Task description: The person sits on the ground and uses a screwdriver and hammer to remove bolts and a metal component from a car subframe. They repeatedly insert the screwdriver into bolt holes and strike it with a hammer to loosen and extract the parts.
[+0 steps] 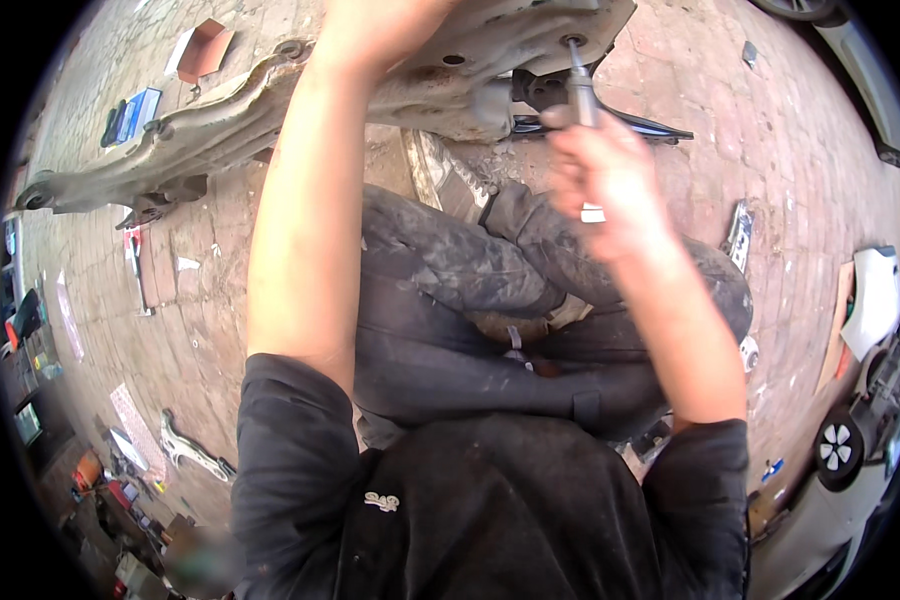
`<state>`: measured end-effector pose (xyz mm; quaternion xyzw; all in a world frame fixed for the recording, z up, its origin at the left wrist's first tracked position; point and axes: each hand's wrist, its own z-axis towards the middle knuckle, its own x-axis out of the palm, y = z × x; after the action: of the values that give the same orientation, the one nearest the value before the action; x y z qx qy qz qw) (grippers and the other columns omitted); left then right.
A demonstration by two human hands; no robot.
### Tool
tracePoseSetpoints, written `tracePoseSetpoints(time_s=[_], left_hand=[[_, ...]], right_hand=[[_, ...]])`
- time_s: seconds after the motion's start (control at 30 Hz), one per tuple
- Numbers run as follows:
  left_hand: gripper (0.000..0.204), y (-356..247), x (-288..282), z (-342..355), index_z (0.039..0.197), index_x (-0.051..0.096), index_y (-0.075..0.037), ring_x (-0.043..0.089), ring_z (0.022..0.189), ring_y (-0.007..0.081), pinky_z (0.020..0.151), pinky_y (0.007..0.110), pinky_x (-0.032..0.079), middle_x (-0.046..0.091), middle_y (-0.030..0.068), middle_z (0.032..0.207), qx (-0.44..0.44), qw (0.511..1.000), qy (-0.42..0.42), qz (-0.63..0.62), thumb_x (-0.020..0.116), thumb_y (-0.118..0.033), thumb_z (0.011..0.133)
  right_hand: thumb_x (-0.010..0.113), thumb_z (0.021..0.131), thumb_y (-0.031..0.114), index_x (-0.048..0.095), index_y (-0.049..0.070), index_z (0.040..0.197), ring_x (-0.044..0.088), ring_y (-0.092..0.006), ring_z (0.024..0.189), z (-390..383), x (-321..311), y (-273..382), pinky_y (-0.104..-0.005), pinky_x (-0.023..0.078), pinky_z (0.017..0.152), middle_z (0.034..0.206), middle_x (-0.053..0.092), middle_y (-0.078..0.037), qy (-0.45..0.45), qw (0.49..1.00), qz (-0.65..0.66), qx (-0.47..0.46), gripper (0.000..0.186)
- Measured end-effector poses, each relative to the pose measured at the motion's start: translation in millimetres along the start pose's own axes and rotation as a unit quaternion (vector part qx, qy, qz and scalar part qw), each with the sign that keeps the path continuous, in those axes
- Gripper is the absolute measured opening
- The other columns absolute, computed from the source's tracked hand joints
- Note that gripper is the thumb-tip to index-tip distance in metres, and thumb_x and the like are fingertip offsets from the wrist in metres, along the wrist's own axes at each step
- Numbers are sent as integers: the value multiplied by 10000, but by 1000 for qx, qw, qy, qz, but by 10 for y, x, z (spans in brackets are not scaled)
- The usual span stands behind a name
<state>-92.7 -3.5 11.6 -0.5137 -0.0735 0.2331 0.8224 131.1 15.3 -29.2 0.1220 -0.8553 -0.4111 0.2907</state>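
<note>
right hand (610, 175), fingers clamped on the tool (580, 85), should keep it square; left hand (370, 30) steadies the subframe (220, 125), fingers hidden.

Blocked above and ahead of the right hand's fingers (580, 150) by the grey metal subframe (220, 120) and the tool shaft (578, 85). Crowded below by folded knees (450, 270). Open brick floor (800, 150) off to the right, up to the parked car (870, 90).
</note>
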Motion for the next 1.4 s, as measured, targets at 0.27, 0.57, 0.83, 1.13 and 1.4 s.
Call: tracePoseSetpoints(time_s=[0.27, 0.57, 0.83, 1.13, 1.4], left_hand=[[356, 35, -1, 17, 1193, 673, 16, 643, 1026, 159, 934, 333, 505, 718, 78, 1120, 78, 997, 11, -1, 736, -203, 920], [329, -17, -12, -37, 1117, 694, 5, 623, 892, 128, 830, 306, 515, 710, 36, 984, 11, 1000, -14, 4, 753, -244, 910], [380, 97, 37, 4, 1189, 660, 4, 616, 1023, 140, 929, 316, 489, 696, 59, 1106, 22, 997, -20, -67, 742, -248, 916], [438, 95, -109, -9, 1141, 696, 29, 641, 989, 151, 926, 300, 474, 720, 62, 1072, -41, 987, -71, 135, 790, -306, 875], [578, 303, -298, 0, 1269, 618, 81, 577, 1169, 228, 1060, 362, 391, 643, 160, 1276, -30, 987, -100, 122, 734, -354, 907]], right_hand=[[598, 903, 62, 559, 33, 973, 407, -64, 452, 49, 111, -12, -240, 319, 404, 633, 482, 22, -69, 994, -73, -43, 86], [566, 902, 61, 539, 54, 939, 424, -73, 453, -241, -25, -185, -256, 329, 403, 623, 471, 30, -22, 987, -152, -40, 46], [597, 892, 98, 633, 48, 1019, 622, -199, 661, -448, -1051, 263, -353, 498, 613, 759, 635, -103, -150, 810, -559, -95, 141], [665, 836, 196, 643, 29, 989, 675, -241, 739, 225, -3342, 358, -395, 525, 688, 784, 683, -135, -225, 749, -618, 84, 227], [756, 804, 182, 703, 11, 992, 690, -304, 844, 164, -4064, -757, -410, 525, 777, 845, 690, -214, -230, 770, -593, 58, 259]])
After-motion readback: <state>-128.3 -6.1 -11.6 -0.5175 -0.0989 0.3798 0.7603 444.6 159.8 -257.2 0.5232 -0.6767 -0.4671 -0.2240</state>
